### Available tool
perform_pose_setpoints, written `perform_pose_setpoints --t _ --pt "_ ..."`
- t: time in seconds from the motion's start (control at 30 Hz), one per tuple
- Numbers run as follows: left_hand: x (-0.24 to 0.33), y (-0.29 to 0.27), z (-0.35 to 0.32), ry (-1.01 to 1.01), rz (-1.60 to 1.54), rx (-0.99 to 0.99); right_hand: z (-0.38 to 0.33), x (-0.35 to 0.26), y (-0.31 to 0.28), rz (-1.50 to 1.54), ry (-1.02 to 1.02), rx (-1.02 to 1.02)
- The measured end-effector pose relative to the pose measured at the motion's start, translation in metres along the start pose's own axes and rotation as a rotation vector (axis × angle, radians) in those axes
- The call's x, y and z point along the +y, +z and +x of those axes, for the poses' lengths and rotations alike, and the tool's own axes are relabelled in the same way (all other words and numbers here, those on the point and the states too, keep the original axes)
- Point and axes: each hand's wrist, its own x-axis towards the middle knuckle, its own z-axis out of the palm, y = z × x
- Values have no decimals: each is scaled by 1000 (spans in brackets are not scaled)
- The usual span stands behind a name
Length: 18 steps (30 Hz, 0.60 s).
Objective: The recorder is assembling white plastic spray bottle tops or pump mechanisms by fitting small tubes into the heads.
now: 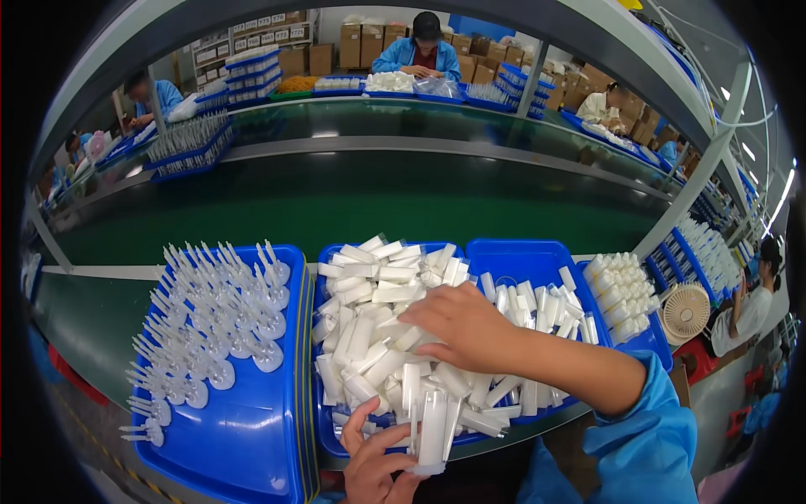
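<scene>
Many white packets (358, 338) under right hand (463, 328); left hand (378, 464) holds one.

One fan (686, 312), one left hand (378, 466), one right hand (470, 329), dozens of white packets (359, 338), dozens of stemmed pieces (269, 356)

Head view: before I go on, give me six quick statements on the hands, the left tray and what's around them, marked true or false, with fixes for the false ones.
1. The right hand is over the packet pile. True.
2. The left hand is empty. False: the left hand holds a white packet.
3. The stemmed parts are in the left tray. True.
4. The left tray is red. False: the left tray is blue.
5. The fan is left of the packet pile. False: the fan is to its right.
6. The person straight across the green belt has blue sleeves. True.
</scene>
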Motion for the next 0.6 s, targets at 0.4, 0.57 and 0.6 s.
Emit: perform_pose_setpoints --t 0.4,0.57,0.6 --pt "-5 3 -1 16 49 -14 -24 3 -14 1065 582 10" --pt "0 12 7 98 74 -108 -25 -33 -44 1312 709 199" --pt "-2 13 7 107 68 -155 -28 -35 -46 1215 718 181"
